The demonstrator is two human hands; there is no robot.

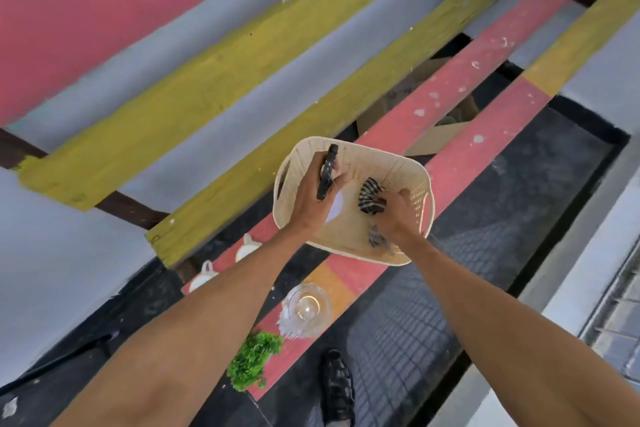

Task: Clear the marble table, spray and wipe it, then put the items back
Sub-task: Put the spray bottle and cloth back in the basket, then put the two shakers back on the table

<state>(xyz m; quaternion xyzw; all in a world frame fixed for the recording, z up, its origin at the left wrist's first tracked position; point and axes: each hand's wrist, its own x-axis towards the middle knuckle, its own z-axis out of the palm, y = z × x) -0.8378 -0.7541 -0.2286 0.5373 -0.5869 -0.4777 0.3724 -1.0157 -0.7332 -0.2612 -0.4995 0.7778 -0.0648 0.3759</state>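
Observation:
A cream perforated plastic basket point(391, 166) rests on a pink plank in the middle of the head view. My left hand point(317, 199) reaches into it and grips a black spray head point(327, 172), with a white bottle body partly hidden under the hand. My right hand point(398, 215) is inside the basket, closed on a black-and-white striped cloth point(370, 198). Another dark striped piece point(377, 239) lies at the basket's bottom below my right wrist.
A clear glass vase point(306, 308) and a green leafy plant point(254, 359) sit on the pink plank nearer me. Two white cups point(206, 276) stand to the left. Yellow and pink planks run diagonally. A sandalled foot point(337, 388) stands on the dark mesh floor.

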